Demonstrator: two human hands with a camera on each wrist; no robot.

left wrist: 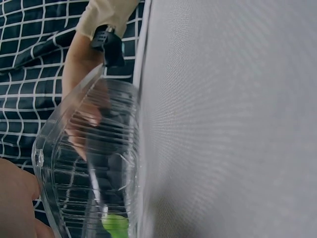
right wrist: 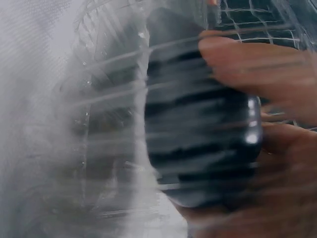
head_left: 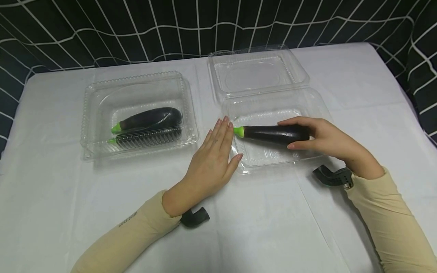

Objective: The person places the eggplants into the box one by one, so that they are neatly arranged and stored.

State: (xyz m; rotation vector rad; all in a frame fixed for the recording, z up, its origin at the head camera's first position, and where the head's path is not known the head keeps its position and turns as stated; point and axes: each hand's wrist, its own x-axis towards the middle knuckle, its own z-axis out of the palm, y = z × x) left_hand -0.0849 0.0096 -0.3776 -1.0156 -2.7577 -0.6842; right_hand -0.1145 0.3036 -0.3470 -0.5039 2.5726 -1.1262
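A dark purple eggplant (head_left: 269, 133) with a green stem end lies lengthwise over the base of the open clear plastic clamshell box (head_left: 259, 162) on the right. My right hand (head_left: 321, 137) grips its thick end, thumb on the near side and fingers on the far side. In the right wrist view the eggplant (right wrist: 198, 114) shows through the box's ribbed wall. My left hand (head_left: 211, 163) has its fingers straight and together, fingertips at the box's left rim by the green stem. In the left wrist view that stem (left wrist: 116, 225) is inside the box wall.
A closed clear plastic box (head_left: 136, 84) stands to the left with an eggplant (head_left: 151, 119) inside; another dark shape with a green tip shows through its ribbed front. The right box's lid (head_left: 252, 76) lies folded back. A white cloth (head_left: 259, 227) covers the table.
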